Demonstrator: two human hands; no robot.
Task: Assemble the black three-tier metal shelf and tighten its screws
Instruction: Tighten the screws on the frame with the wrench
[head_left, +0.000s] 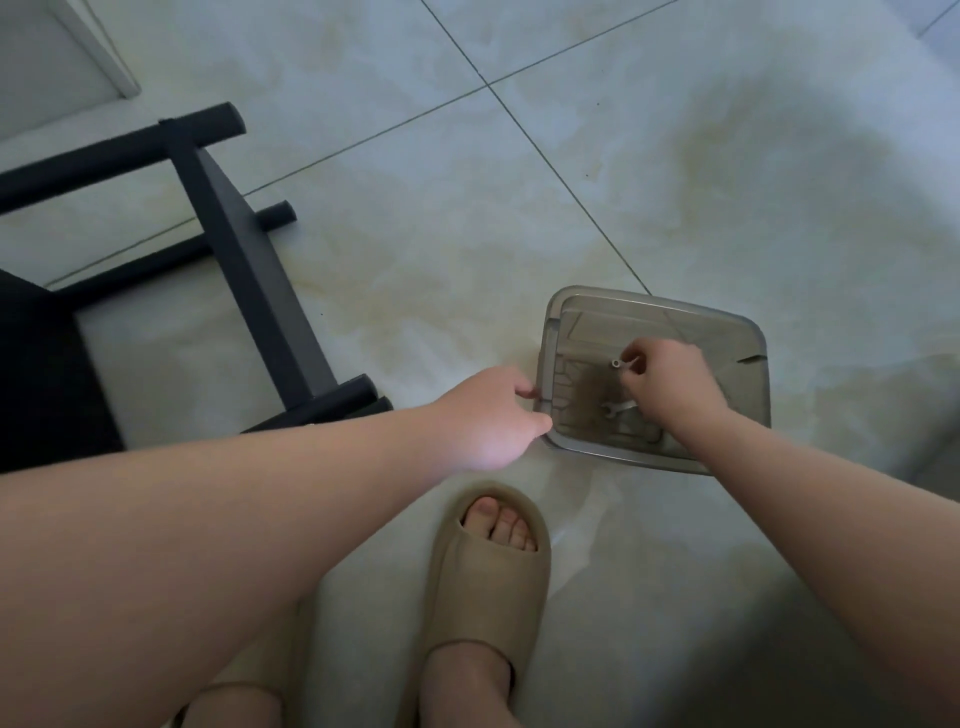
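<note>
Floor was pale glossy tile with dark grout lines, and a white cabinet sat in the far left corner. The shelf lay on its side at the left. A smoky plastic box sat on the floor to the right. Left hand gripped the box's left rim, while the right hand reached inside, pinching a small wrench. A spare wrench lay just beside it. A tan slipper was near the box.

Location: domestic interior. The floor is laid with large glossy pale tiles, marbled in beige, with thin dark grout lines. I wear an open-toed tan foam slipper, which is indoor footwear. A white painted panel stands at the upper left. A translucent plastic box sits directly on the tiles.
</note>
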